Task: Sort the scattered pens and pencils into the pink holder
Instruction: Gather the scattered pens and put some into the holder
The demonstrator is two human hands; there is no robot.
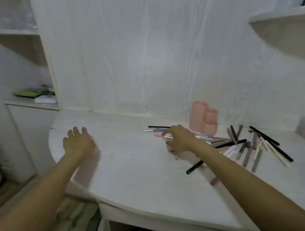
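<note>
Pens [256,145] beside right hand [180,138], holder [203,119] behind.

On the bench [134,171], the holder [203,120] stands at the back against the wall, with pens and pencils [256,147] scattered before it and to its right, and a few more pens [158,130] to its left.

Desk [134,171]: whitewashed wood grain, smooth, faint sheen. Holder [203,122] at its back edge: matt pink plastic. Wall panel [143,52] behind: matching pale wood grain.
</note>
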